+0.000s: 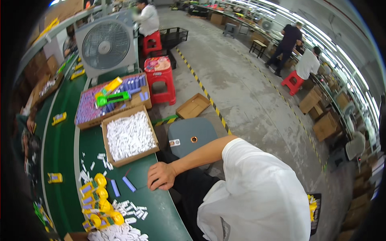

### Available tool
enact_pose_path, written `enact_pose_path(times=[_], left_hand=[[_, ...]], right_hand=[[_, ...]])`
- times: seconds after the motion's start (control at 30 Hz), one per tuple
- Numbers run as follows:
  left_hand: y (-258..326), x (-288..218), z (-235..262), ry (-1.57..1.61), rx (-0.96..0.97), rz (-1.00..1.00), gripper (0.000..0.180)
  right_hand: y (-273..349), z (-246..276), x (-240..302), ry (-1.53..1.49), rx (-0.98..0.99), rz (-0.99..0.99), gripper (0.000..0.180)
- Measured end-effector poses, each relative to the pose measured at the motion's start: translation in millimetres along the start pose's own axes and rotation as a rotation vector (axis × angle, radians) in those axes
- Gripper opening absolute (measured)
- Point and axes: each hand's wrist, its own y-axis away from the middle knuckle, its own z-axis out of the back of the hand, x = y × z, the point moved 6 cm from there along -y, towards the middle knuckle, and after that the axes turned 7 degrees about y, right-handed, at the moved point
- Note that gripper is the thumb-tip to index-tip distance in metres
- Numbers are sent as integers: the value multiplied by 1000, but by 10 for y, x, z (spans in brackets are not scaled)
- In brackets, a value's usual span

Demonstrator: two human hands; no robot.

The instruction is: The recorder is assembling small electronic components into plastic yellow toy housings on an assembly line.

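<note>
My right hand (161,176) rests palm down on the near edge of the green worktop (157,207), its fingers loosely bent and apart, with nothing seen in them. Just left of it lie a purple cylindrical battery cell (129,184) with a thin red wire and a second purple cell (115,188). Farther left stand several yellow plastic housings (96,195) with purple cells in them. Small white strip-like parts (130,209) are scattered beside these, with a heap of white pieces (118,233) at the lower edge. My left hand is out of view.
An open carton of white parts (130,134) stands beyond my hand. Behind it are a box of purple cells (90,104) and a box fan (105,46). Yellow units lie along the green conveyor (60,148). A grey stool (193,134) and red stools (161,80) stand nearby.
</note>
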Motion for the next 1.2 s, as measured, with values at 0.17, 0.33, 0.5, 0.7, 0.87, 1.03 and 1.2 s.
enact_pose_path(times=[0.17, 0.33, 0.5, 0.7, 0.87, 1.03, 1.2], left_hand=[[35, -33, 65, -9, -44, -39, 47], [100, 87, 122, -117, -98, 64, 49], [243, 342, -85, -223, 21, 64, 52], [184, 315, -74, -81, -20, 162, 45], [102, 325, -110, -81, -11, 134, 49], [213, 379, -153, -29, 84, 144, 61], [282, 340, -132, -9, 214, 150, 69]], right_hand=[[-20, -22, 72, 39, -32, 54, 25], [42, -10, 91, 18, -30, 41, 29], [-3, -56, 47, -35, -34, 15, 31], [-149, -16, 5, 9, -61, -5, 32], [-94, 30, -63, 64, -54, -13, 34], [-114, 26, 9, 31, 39, 0, 33], [-117, 10, 23, -10, 265, -34, 39]])
